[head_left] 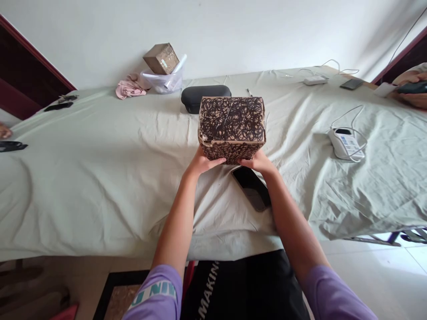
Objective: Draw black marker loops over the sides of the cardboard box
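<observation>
A cardboard box (pixel 231 126) covered in black scribbles sits in front of me on a table draped in a pale green cloth (pixel 100 169). My left hand (pixel 201 163) grips its lower left front corner, thumb along the bottom edge. On the lower right front corner my right hand (pixel 258 162) holds it the same way. Just below the box, a dark phone (pixel 251 187) lies flat on the cloth, beside my right wrist.
Behind the box lies a black oblong case (pixel 205 96). Farther back are a plastic bag (pixel 163 82) with a small brown box (pixel 161 58) on it and a pink cloth (pixel 130 87). A white device with a cable (pixel 346 144) lies to the right. Small dark items lie at the left edge.
</observation>
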Demonstrator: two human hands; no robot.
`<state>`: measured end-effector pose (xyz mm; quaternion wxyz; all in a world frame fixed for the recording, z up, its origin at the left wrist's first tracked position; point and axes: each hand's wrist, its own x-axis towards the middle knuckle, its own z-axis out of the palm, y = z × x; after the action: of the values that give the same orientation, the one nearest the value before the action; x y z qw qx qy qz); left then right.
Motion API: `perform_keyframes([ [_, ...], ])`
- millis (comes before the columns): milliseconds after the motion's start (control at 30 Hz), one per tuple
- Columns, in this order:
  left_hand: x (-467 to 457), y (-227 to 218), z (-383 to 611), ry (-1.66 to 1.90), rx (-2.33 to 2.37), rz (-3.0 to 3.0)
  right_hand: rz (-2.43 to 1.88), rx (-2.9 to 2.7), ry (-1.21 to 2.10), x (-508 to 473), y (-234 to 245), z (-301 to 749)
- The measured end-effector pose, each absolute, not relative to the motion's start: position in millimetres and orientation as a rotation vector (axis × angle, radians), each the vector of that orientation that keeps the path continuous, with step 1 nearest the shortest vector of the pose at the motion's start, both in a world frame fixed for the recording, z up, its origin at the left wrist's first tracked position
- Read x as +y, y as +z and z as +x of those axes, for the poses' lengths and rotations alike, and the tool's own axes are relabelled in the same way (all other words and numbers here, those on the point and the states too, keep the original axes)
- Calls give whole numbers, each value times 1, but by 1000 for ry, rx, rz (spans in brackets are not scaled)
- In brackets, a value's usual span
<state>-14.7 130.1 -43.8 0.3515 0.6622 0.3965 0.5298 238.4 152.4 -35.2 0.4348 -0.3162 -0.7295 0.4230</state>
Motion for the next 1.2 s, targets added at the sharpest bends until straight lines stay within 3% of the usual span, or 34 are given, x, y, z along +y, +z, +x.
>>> perform_keyframes([
  [367, 128, -39, -15, 1453, 1004, 1575, -800, -1750, 924, 149, -35, 235],
  [633, 124, -26, -12, 1866, 1017, 1668, -764, -1765, 942, 145, -28, 238],
  [900, 112, -5, -21, 2042, 1166, 1701, -719, -1848, 896, 148, -29, 239],
  [1200, 139, -32, -15, 2064, 1216, 1685, -813, -1819, 720, 139, -35, 229],
])
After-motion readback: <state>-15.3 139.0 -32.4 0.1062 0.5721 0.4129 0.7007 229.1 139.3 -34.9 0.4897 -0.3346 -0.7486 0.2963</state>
